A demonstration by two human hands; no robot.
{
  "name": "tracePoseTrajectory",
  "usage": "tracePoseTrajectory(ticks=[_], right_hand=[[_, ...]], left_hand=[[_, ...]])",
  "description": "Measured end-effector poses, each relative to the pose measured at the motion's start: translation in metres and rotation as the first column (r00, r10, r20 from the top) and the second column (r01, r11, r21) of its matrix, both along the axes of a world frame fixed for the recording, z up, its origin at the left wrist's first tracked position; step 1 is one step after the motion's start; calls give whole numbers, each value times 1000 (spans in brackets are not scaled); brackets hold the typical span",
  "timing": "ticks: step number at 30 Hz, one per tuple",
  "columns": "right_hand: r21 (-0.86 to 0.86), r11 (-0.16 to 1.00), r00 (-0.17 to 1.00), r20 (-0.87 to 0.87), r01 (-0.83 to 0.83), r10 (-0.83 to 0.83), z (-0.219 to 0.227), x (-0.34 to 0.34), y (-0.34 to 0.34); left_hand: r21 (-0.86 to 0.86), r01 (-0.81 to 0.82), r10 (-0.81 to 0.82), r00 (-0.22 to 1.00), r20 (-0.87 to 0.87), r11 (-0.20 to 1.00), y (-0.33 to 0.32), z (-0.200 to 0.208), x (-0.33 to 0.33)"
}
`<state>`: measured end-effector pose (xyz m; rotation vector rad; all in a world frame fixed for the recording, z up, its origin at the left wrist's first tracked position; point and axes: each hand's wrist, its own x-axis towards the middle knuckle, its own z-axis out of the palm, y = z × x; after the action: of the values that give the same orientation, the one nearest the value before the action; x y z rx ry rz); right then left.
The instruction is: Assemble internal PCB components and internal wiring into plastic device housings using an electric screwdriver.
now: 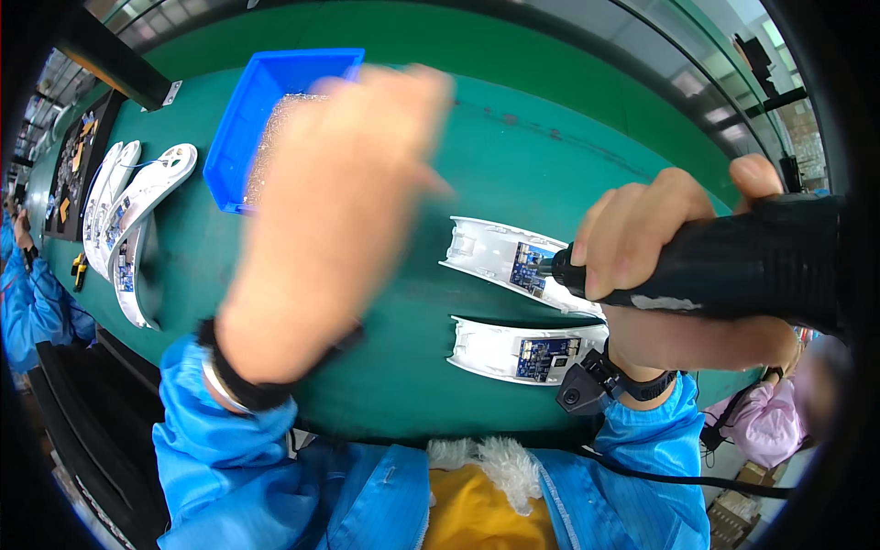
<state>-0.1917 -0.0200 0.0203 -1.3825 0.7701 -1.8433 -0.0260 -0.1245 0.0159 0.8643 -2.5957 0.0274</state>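
Observation:
My right hand [642, 234] is wrapped round a black electric screwdriver [742, 261], which lies nearly level. Its tip meets or hovers just over a blue circuit board [526, 266] inside a curved white plastic shell [481, 243]; contact is hard to judge. Just nearer to me, a second white shell [481, 348] holds another blue circuit board [547, 359]. My left hand [339, 183], smeared by motion, is over the right part of a blue bin [229, 137] of small metallic pieces, probably screws [286, 112]. Whether its fingers hold anything is unclear.
Several white shells with boards [137, 220] lie overlapping at the left, beside a black tray of small parts [75, 165]. A yellow-and-black tool [79, 271] lies near them. A dark post [119, 62] stands at the far left. Other people sit at both sides.

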Motion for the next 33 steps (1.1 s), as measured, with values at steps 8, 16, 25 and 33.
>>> tracePoseTrajectory(ticks=[8, 16, 25, 33], right_hand=[[7, 1000, 1000, 8, 28, -28, -16, -2, -1], [19, 1000, 1000, -12, 17, -17, -19, -5, -1], [3, 1000, 1000, 2, 3, -3, -21, -5, -1], [60, 998, 998, -51, 27, -24, -19, -3, 3]], left_hand=[[-27, -114, 115, 910, 399, 993, -65, -29, 76], [-214, -133, 183, 955, 233, 968, -56, -36, 64], [-108, -202, 204, 979, 3, 973, -56, -23, 67], [558, -37, 197, 953, -229, 829, -41, 2, 66]])
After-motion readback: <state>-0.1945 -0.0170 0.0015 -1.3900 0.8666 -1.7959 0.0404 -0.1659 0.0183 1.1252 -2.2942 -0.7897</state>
